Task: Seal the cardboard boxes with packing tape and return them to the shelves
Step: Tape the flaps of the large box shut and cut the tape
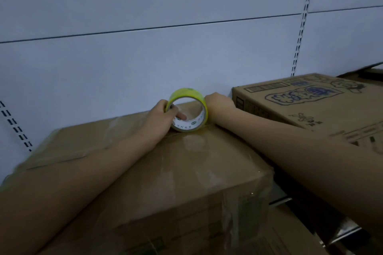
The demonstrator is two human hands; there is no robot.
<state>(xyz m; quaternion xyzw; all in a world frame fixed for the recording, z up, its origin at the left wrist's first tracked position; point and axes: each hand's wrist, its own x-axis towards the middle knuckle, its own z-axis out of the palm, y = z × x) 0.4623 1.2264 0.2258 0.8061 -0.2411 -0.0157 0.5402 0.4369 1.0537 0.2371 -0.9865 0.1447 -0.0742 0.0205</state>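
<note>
A plain brown cardboard box (186, 172) fills the lower middle, its top shiny with clear tape. A roll of yellowish packing tape (187, 97) stands on edge at the box's far side. My left hand (163, 116) grips the roll, fingers curled through its core. My right hand (217, 103) reaches over the far edge of the box just right of the roll; its fingers are hidden behind the edge, so I cannot tell what they hold.
A second cardboard box (310, 105) with blue printed graphics lies to the right, close to my right forearm. A white back panel (145, 47) with slotted uprights (302, 23) stands right behind. A metal shelf edge (344, 232) shows at lower right.
</note>
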